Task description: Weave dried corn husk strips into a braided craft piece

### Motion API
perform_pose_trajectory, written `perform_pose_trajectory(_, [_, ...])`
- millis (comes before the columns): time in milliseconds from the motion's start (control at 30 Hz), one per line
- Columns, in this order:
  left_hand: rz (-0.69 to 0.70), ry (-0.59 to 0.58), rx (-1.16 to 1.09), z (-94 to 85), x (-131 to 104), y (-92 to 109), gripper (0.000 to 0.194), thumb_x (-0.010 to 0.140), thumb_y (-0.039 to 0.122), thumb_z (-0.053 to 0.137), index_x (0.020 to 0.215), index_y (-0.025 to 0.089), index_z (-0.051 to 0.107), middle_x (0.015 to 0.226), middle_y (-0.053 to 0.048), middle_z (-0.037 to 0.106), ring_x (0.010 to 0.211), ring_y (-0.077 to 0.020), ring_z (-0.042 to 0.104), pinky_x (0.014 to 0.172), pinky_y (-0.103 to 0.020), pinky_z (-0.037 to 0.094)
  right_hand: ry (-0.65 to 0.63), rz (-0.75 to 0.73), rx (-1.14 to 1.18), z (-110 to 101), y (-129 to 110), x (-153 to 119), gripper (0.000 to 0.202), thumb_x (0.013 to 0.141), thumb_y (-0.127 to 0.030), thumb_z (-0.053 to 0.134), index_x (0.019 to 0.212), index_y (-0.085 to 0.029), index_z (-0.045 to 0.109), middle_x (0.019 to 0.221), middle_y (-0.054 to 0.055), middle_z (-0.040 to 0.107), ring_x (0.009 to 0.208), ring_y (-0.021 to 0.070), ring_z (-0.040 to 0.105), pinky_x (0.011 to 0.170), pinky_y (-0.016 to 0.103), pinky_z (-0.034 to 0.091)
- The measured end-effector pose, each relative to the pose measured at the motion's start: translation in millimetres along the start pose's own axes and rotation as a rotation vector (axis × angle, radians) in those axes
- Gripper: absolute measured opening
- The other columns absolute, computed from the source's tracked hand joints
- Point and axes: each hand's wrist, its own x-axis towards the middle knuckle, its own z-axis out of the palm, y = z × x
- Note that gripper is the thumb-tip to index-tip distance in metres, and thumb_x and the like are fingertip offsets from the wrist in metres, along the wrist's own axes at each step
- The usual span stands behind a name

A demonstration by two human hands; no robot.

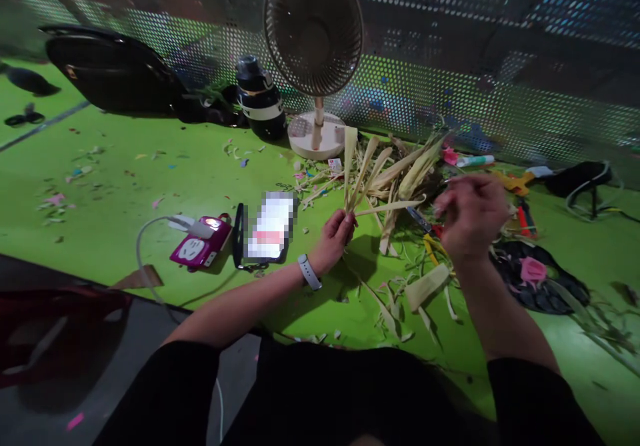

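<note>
My left hand is closed on a small bunch of pale husk strips, which fan upward, with one strip bending out to the right. My right hand is raised over the right part of the green table, its fingers curled and blurred; whether it holds anything is hidden by the blur. Behind and between the hands lies a heap of dried husks. Below the right hand are a loose husk piece and thin scraps. Pliers lie partly behind that hand.
A fan and a dark bottle stand at the back. A phone and a purple power adapter with a white cable lie left. A black tray with a pink flower is right, and a black bag back left.
</note>
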Motion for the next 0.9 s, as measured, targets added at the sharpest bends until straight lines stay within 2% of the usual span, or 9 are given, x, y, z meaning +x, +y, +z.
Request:
perform_pose_trajectory(67, [0.01,-0.029,0.014,1.0,-1.4,-3.4,0.042,0.076,0.057,0.066,0.074,0.018,0.052,0.054,0.007,0.039,0.048,-0.0058,0.033,0.045,-0.02,0.023,-0.33,-0.228,-0.33,8.0,-8.9,-15.7,0.009,0.089,-0.03,0.058,0.09,-0.024,0.065,0.083,0.003,0.065,0.073,0.0171,0.061,0.069,0.035,0.049])
perform_pose_trajectory(133, [0.027,-0.033,0.009,1.4,-1.5,-7.0,0.04,0.077,0.056,0.066,0.075,0.018,0.052,0.055,0.007,0.038,0.048,-0.006,0.033,0.045,-0.02,0.024,-0.478,-0.453,-0.584,18.0,-8.6,-28.2,0.011,0.089,-0.028,0.059,0.094,-0.022,0.067,0.1,0.008,0.069,0.098,0.0235,0.061,0.089,0.042,0.045])
perform_pose_trajectory(167, [0.032,-0.03,0.002,1.3,-1.1,-8.5,0.04,0.077,0.055,0.066,0.075,0.018,0.051,0.056,0.007,0.038,0.049,-0.0059,0.032,0.045,-0.02,0.024,-0.519,-0.523,-0.681,22.3,-5.4,-32.2,0.014,0.089,-0.029,0.058,0.097,-0.021,0.067,0.104,0.01,0.069,0.102,0.0251,0.06,0.093,0.044,0.043])
perform_pose_trajectory(233, [0.038,-0.021,-0.008,0.8,0.4,-10.1,0.04,0.077,0.054,0.066,0.075,0.018,0.05,0.057,0.007,0.039,0.048,-0.0054,0.032,0.045,-0.02,0.024,-0.581,-0.556,-0.806,28.1,4.4,-36.3,0.02,0.092,-0.03,0.055,0.102,-0.017,0.066,0.102,0.012,0.07,0.098,0.0248,0.06,0.09,0.042,0.043])
perform_pose_trajectory(333, [0.042,-0.009,-0.024,-0.2,2.4,-8.4,0.04,0.078,0.054,0.065,0.074,0.018,0.049,0.056,0.007,0.039,0.048,-0.0052,0.032,0.045,-0.019,0.024,-0.7,-0.506,-0.849,29.9,17.5,-38.3,0.022,0.095,-0.027,0.047,0.098,-0.015,0.065,0.087,0.011,0.069,0.083,0.0219,0.06,0.077,0.035,0.044])
perform_pose_trajectory(500, [0.03,-0.001,-0.117,-1.3,1.7,-3.7,0.042,0.078,0.055,0.065,0.072,0.018,0.046,0.055,0.007,0.039,0.048,-0.0049,0.032,0.046,-0.019,0.026,-0.853,-0.409,-0.732,29.1,20.2,-42.2,0.021,0.096,-0.023,0.045,0.091,-0.015,0.064,0.084,0.009,0.066,0.081,0.0202,0.058,0.074,0.031,0.044])
perform_pose_trajectory(700, [0.116,-0.04,-0.014,0.0,-1.6,-5.8,0.045,0.076,0.058,0.065,0.068,0.018,0.046,0.053,0.008,0.037,0.047,-0.0048,0.03,0.044,-0.019,0.023,-1.093,-0.09,-0.435,25.1,3.7,-32.3,0.018,0.092,-0.029,0.052,0.086,-0.017,0.063,0.074,0.002,0.065,0.066,0.0123,0.056,0.062,0.023,0.041])
perform_pose_trajectory(833, [0.149,-0.062,0.008,1.3,-2.4,-5.4,0.041,0.077,0.058,0.065,0.08,0.017,0.057,0.05,0.008,0.038,0.046,-0.0059,0.031,0.044,-0.02,0.023,-1.136,-0.022,-0.413,20.3,-6.5,-25.4,0.018,0.088,-0.029,0.053,0.079,-0.017,0.062,0.063,-0.002,0.06,0.056,0.0097,0.051,0.056,0.022,0.037])
perform_pose_trajectory(900, [0.142,-0.082,0.023,2.1,-3.1,-6.2,0.042,0.076,0.058,0.066,0.079,0.017,0.058,0.049,0.008,0.038,0.045,-0.0057,0.032,0.043,-0.02,0.023,-1.044,-0.048,-0.45,20.0,-9.9,-26.2,0.014,0.084,-0.029,0.058,0.076,-0.018,0.062,0.061,-0.002,0.059,0.054,0.0095,0.05,0.055,0.022,0.036])
